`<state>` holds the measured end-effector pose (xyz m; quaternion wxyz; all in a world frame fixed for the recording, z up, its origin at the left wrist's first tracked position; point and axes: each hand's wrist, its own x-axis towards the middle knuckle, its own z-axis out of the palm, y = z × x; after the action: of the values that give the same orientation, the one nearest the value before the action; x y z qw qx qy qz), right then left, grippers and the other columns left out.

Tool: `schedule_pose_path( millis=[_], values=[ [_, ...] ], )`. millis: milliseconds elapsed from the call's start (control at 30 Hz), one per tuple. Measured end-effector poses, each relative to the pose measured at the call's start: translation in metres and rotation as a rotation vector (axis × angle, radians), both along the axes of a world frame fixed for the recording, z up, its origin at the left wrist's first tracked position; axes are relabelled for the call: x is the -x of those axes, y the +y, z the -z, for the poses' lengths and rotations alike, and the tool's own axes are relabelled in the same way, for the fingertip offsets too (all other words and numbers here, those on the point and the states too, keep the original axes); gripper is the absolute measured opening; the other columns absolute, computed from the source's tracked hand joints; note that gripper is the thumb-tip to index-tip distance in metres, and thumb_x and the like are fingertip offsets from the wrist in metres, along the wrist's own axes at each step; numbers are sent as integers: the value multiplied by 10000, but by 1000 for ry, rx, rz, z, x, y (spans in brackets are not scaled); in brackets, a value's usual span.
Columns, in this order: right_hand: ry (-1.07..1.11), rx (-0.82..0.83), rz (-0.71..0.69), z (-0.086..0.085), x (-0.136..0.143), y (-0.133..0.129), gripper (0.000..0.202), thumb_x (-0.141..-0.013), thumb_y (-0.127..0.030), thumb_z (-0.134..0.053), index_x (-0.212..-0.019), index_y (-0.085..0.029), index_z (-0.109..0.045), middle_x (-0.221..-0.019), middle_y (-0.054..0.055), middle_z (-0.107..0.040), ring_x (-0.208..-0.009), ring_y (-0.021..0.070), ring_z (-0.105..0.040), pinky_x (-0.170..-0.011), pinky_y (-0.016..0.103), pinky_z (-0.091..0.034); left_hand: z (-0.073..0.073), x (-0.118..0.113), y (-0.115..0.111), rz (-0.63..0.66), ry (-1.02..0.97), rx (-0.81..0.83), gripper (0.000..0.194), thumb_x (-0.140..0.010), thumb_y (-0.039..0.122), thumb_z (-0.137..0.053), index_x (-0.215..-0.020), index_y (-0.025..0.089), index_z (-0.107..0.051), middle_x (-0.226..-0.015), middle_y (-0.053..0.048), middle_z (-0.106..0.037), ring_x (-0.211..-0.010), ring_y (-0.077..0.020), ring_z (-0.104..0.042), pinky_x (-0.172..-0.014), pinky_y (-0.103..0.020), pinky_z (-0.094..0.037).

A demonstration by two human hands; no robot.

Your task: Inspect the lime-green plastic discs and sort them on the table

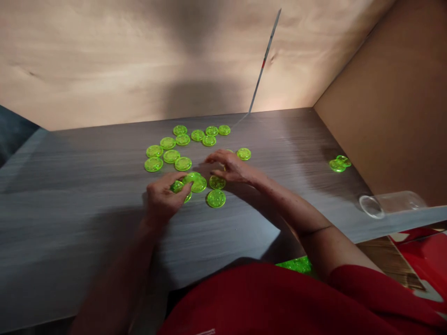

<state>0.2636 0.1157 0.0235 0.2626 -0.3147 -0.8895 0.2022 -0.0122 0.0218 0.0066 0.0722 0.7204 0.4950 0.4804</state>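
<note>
My left hand point(164, 194) is closed on a translucent lime-green plastic disc point(177, 186), gripped between thumb and fingers. Right at its fingertips lie overlapping green discs point(199, 183), and one more is partly hidden under the thumb. My right hand point(233, 167) hovers just to the right, palm down, with its fingers curved and a gap between thumb and forefinger. Below its fingertips rests a shaded green disc point(217, 182), and nearer to me lies another green disc point(216, 198). A further disc is mostly covered behind the right hand's knuckles.
Several green discs point(171, 156) are spread flat on the grey wood-grain table point(115, 186). Two discs point(338, 165) overlap by the right wall. A clear plastic jar point(394, 204) lies on its side at the right edge. A wooden panel point(122, 60) stands behind.
</note>
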Motion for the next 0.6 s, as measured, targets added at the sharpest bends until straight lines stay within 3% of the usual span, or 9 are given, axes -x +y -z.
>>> schedule_pose_path(
  millis=[133, 233, 333, 500, 600],
  values=[
    [-36, -99, 348, 0, -18, 59, 353, -932, -128, -677, -1265, -188, -780, -1298, 182, -784, -1268, 358, -680, -1176, 563, -548, 3, 4, 3, -80, -7, 25, 270, -901, 381, -798, -1103, 232, -897, -938, -38, -891, -809, -233, -824, -827, -326, -690],
    [-249, -42, 435, -7, -21, 112, 606, -844, -100, -665, -1444, -119, -746, -1531, 250, -704, -1391, 405, -634, -1248, 602, -502, 4, 3, 4, -64, 25, 8, 235, -905, 376, -792, -1077, 254, -897, -923, -34, -883, -794, -234, -815, -814, -324, -686],
    [-428, 39, 445, -12, -14, 146, 778, -785, -96, -665, -1562, -85, -695, -1706, 270, -601, -1502, 405, -591, -1308, 584, -459, 6, 2, 6, -52, 54, -3, 220, -915, 367, -785, -1071, 256, -892, -913, -41, -875, -785, -231, -807, -808, -317, -677],
    [-459, 127, 462, -10, -8, 152, 691, -835, -92, -620, -1515, -72, -742, -1563, 248, -747, -1416, 375, -699, -1277, 523, -514, 10, 5, 7, -45, 66, -41, 215, -940, 349, -766, -1081, 242, -889, -952, -58, -887, -824, -236, -822, -835, -318, -679],
    [-179, 202, 414, -8, -18, 132, 627, -860, -163, -657, -1471, -61, -756, -1417, 230, -819, -1284, 350, -763, -1177, 492, -592, 10, 5, 7, -36, 67, -37, 212, -955, 350, -761, -1090, 239, -880, -981, -65, -889, -856, -239, -827, -859, -315, -680]
  ],
)
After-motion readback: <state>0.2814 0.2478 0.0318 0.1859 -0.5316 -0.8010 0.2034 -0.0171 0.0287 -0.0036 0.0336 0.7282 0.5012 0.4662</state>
